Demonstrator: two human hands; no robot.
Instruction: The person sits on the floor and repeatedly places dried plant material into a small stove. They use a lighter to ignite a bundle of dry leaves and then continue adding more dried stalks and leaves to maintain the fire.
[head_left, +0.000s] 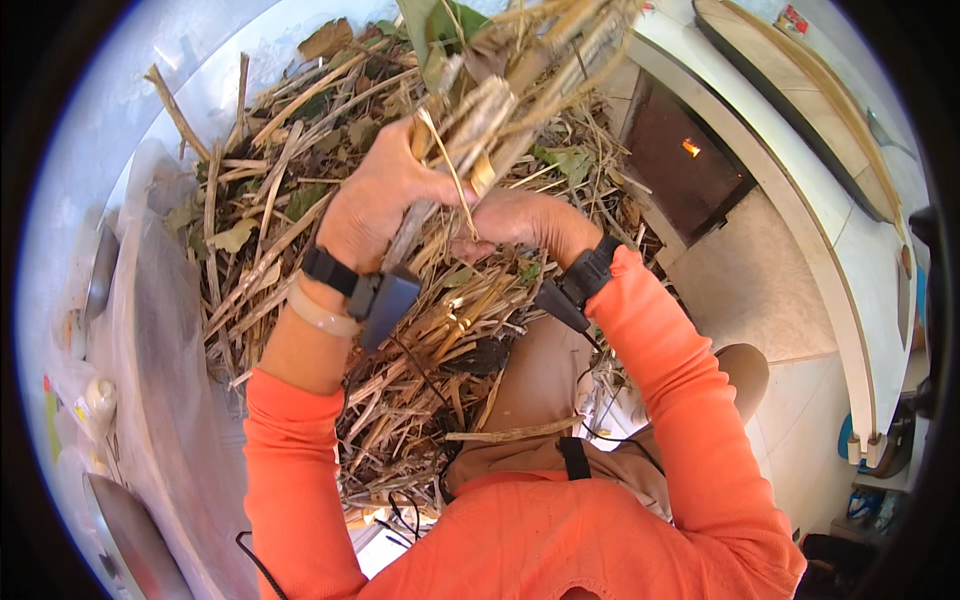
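Note:
A bundle of dry stalks and twigs (517, 97) slants up and to the right between my hands. My left hand (397, 184) grips it from the left, thumb across the front. My right hand (521, 217) is curled around its lower end, with the fingers partly hidden behind stalks. Some green and withered leaves hang from the bundle's top. Beneath both hands spreads a large heap of dry stalks, sticks and leaves (262, 247), reaching down beside my leg. Each wrist wears a black strap with a small device.
Right of the heap, a dark stove opening (679, 157) shows a small flame. Above it runs a tiled ledge (825, 202) with a large round pan cover or rim (802, 105). Clear plastic sheeting (161, 300) and a metal pan (135, 532) stand left. A cable crosses my lap.

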